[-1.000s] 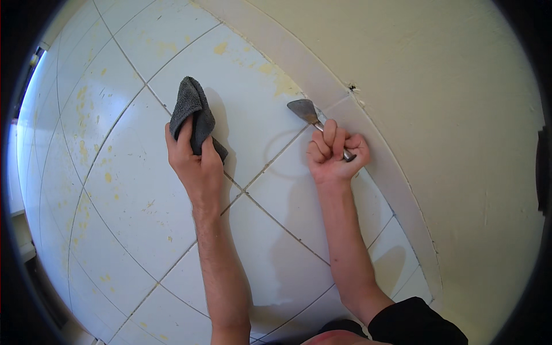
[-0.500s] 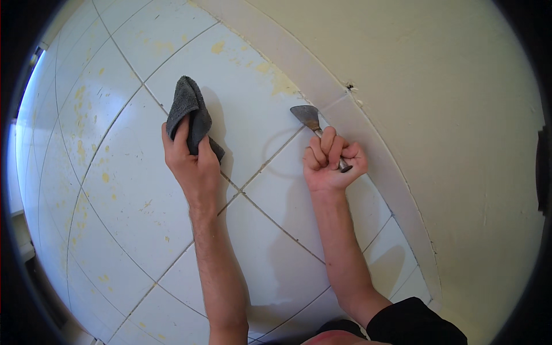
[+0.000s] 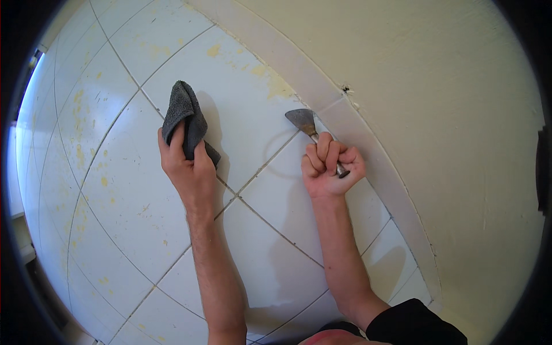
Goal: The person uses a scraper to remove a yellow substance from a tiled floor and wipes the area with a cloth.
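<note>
A folded dark grey cloth (image 3: pixel 185 112) is gripped by my left hand (image 3: pixel 192 175), fingers bent round its lower part. The cloth hangs over the white floor tiles (image 3: pixel 247 115) and casts a shadow to its right; whether it touches them I cannot tell. My right hand (image 3: pixel 333 167), palm turned up, is closed round the handle of a scraper (image 3: pixel 302 119). Its flat, flared metal blade points up and left, close to the tile edge by the skirting. The handle's metal end pokes out below my fingers.
A pale skirting strip (image 3: pixel 397 167) curves along the right, with a cream wall (image 3: pixel 454 144) beyond it and a small chipped hole (image 3: pixel 346 89) at the joint. Yellowish stains (image 3: pixel 267 80) mark the tiles near the skirting and farther left. Dark grout lines run between the tiles.
The cloth and my left hand have shifted slightly left and down. The scraper's blade has swung a little left, while my right hand has dropped slightly. Both grips stay the same.
</note>
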`<state>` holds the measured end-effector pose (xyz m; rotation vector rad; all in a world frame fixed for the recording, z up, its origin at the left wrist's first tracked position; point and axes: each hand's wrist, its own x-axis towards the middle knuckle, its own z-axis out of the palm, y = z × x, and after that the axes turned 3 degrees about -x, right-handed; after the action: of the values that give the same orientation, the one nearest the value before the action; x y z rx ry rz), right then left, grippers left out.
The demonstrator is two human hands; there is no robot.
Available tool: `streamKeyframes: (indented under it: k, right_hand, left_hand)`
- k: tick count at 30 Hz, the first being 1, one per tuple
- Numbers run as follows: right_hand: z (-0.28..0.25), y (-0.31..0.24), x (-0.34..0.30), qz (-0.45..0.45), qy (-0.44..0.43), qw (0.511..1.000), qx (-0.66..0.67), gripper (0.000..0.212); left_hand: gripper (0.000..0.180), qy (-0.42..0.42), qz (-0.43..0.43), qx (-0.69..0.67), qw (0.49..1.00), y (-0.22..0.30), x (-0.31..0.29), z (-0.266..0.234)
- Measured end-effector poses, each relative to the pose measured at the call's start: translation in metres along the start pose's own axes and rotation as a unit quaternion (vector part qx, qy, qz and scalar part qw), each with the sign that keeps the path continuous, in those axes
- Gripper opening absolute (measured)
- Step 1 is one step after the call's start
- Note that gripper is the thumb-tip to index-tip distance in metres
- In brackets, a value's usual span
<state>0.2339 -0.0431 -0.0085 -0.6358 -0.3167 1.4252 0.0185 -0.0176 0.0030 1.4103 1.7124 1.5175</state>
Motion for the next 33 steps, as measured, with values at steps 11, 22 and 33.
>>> streamKeyframes:
  k: [11,22,33]
  right_hand:
    - [0.008,0.004,-0.001,-0.013,0.012,1.000,-0.022,0.028]
    - [0.014,0.005,0.007,0.005,0.012,1.000,0.029,0.029]
    - [0.011,0.007,0.007,-0.002,0.014,1.000,-0.008,0.029]
  left_hand:
    - [0.033,0.023,0.037,0.018,0.999,0.000,-0.002,0.007]
    - [0.032,0.024,0.053,0.010,0.998,-0.003,0.001,0.000]
    - [0.032,0.021,0.030,-0.002,0.999,0.000,0.001,0.001]
